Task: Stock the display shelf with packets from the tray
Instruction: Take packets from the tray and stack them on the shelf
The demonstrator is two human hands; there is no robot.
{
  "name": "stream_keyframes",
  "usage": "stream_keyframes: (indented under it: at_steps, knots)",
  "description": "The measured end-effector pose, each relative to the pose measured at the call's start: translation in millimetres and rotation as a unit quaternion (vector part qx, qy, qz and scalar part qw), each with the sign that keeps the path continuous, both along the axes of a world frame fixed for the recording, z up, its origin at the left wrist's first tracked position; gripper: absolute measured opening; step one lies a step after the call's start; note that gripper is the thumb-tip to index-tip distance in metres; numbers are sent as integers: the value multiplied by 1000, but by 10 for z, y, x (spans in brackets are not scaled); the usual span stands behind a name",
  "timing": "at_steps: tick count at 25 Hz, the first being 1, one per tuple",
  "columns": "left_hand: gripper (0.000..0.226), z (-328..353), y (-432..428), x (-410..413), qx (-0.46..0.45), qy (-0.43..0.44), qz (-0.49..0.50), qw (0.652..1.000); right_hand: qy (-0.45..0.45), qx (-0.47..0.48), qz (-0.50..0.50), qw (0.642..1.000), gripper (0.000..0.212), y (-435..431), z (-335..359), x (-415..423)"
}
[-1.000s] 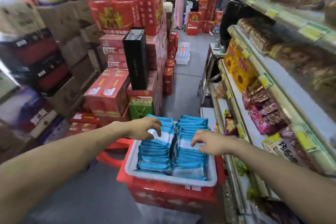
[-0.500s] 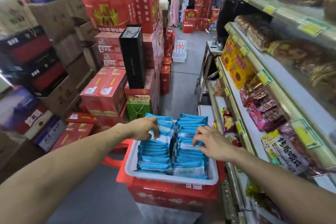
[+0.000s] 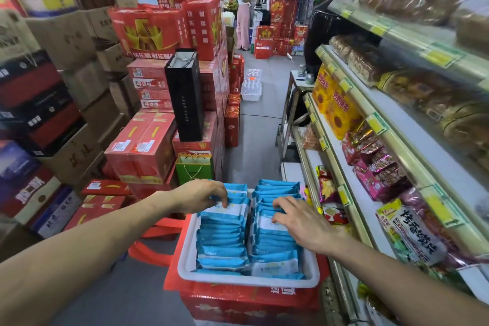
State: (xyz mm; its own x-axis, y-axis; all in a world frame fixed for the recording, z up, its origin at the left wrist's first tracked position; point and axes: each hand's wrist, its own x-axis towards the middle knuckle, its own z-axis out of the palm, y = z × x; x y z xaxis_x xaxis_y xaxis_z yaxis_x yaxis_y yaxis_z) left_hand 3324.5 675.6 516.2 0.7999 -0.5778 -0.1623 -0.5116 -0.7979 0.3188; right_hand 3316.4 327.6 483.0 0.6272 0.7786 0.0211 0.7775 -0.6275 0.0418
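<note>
Now | packets (image 3: 225,241) blue-white, two upright rows (white tray (image 3: 185,259)) | left hand (image 3: 195,194), right hand (image 3: 299,222): grip curled on packets

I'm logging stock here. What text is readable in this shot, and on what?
"4连包": red carton in the left stack.
"烤香馍片": snack bag at lower right.
Blue packets in the tray, yellow shelf tags: too blurred to read.
</note>
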Motion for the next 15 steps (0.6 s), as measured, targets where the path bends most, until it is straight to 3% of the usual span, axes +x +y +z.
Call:
stream_keyframes:
  at_steps: [9, 15]
  knots:
    - [32, -236, -24, -70, 6, 47, 7, 999, 46, 40, -25, 998, 31, 39, 10, -62]
    - [40, -168, -25, -130, -37, 80, 54, 995, 157, -11, -5, 987, 53, 13, 299, 63]
